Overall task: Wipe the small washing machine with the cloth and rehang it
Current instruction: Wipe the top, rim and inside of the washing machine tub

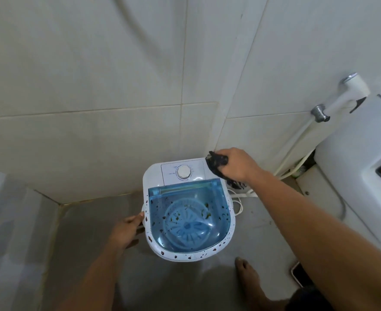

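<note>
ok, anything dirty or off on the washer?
Yes. Dark spots spatter the washing machine's white rim, and greenish bits dot its blue lid. The right hand holds the cloth at the back corner.

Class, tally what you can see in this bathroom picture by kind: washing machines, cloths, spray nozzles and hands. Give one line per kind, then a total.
Small white washing machine with a blue see-through lid: 1
Dark crumpled cloth: 1
White handheld spray nozzle on the wall: 1
Bare hands, left hand and right hand: 2
Total: 5
</note>
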Demonstrator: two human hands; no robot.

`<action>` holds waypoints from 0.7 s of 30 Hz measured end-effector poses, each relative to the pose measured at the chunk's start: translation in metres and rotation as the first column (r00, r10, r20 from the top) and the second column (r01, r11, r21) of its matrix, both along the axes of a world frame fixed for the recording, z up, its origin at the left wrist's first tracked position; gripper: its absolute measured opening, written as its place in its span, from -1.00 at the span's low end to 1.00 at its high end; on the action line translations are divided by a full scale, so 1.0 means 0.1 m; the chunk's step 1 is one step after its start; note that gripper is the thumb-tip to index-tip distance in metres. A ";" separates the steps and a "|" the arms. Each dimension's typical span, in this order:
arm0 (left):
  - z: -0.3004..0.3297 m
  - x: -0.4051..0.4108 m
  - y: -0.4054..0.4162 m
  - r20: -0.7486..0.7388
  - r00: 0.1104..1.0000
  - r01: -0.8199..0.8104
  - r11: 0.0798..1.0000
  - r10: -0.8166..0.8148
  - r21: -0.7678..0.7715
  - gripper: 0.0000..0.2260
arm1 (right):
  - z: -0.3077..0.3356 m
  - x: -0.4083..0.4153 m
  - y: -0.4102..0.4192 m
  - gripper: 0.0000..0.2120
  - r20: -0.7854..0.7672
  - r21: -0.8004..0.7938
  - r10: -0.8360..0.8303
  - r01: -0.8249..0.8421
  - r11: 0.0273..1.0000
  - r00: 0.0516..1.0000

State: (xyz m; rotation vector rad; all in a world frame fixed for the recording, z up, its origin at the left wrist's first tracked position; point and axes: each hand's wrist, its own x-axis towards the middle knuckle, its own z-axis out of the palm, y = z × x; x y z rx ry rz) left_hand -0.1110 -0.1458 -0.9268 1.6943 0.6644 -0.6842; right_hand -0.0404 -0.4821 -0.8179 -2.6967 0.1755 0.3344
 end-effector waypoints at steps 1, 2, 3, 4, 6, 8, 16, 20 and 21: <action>-0.01 0.00 -0.01 -0.001 1.000 -0.002 1.000 0.002 0.006 -0.80 | 0.03 0.05 -0.04 -0.68 0.036 0.032 -0.065 0.064 0.997 0.997; 0.00 0.00 -0.02 -0.001 1.000 -0.005 1.000 0.005 0.010 -0.81 | 0.04 0.09 -0.03 -0.71 0.040 0.058 -0.102 0.099 0.993 0.994; 0.01 0.01 -0.03 -0.003 1.000 -0.008 1.000 0.008 0.013 -0.82 | 0.01 0.12 0.02 -0.66 0.030 0.073 -0.110 0.107 0.992 0.994; 0.01 0.01 -0.04 -0.005 1.000 -0.013 1.000 0.014 0.020 -0.82 | -0.06 0.14 0.11 -0.58 0.020 0.065 -0.095 0.094 0.993 0.995; -0.02 0.02 -0.05 -0.009 1.000 -0.015 0.999 0.015 0.040 -0.81 | -0.27 0.11 0.29 -0.50 0.020 -0.035 -0.022 0.023 0.999 1.000; -0.03 0.03 -0.05 -0.012 1.000 -0.019 0.999 0.019 0.051 -0.82 | -0.47 0.08 0.38 -0.53 0.059 -0.150 0.052 -0.042 0.988 0.997; -0.11 0.02 -0.03 -0.020 0.998 -0.056 0.996 0.057 0.063 -0.76 | -0.70 0.01 -0.23 -0.75 0.022 0.170 -0.200 0.193 0.966 0.980; -0.09 0.00 -0.05 -0.014 0.998 -0.066 0.996 0.067 0.057 -0.68 | -0.83 -0.38 -0.22 -0.59 0.054 0.261 -0.202 0.181 0.948 0.978; -0.09 -0.01 -0.05 -0.011 0.998 -0.067 0.996 0.068 0.061 -0.67 | -0.85 -0.46 -0.21 -0.50 0.049 0.294 -0.222 0.199 0.935 0.974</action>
